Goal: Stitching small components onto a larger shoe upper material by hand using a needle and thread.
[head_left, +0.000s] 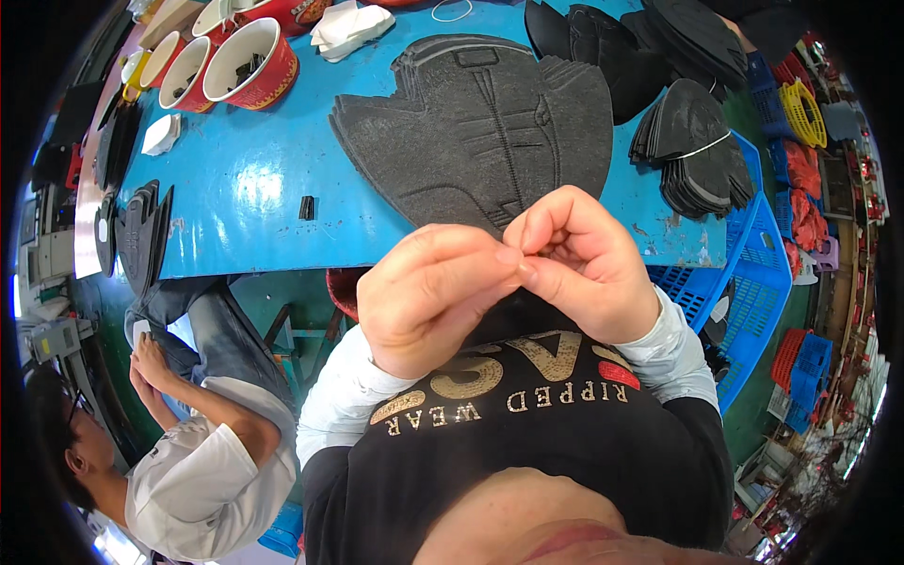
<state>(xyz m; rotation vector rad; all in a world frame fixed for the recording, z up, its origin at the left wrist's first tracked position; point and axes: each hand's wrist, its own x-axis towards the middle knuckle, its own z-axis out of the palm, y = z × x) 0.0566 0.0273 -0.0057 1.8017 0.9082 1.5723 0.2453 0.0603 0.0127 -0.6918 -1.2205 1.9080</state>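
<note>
My left hand (428, 287) and my right hand (589, 268) meet fingertip to fingertip just in front of the table edge. Both are closed in a pinch; whatever lies between the fingers is too small or hidden to make out. Just beyond them, a fanned stack of flat black shaped pieces (471, 141) with raised seam lines rests on the blue table (226, 235). My fingers overlap its near edge in the view. To its left lie a few tiny black strips (307, 208), side by side.
Red paper tubs (275, 83), some holding small black bits, stand at the back left near folded white paper (347, 30). A banded black bundle (683, 141) lies right, above blue crates (758, 273). Another person (207, 471) sits at left beside more black pieces (141, 235).
</note>
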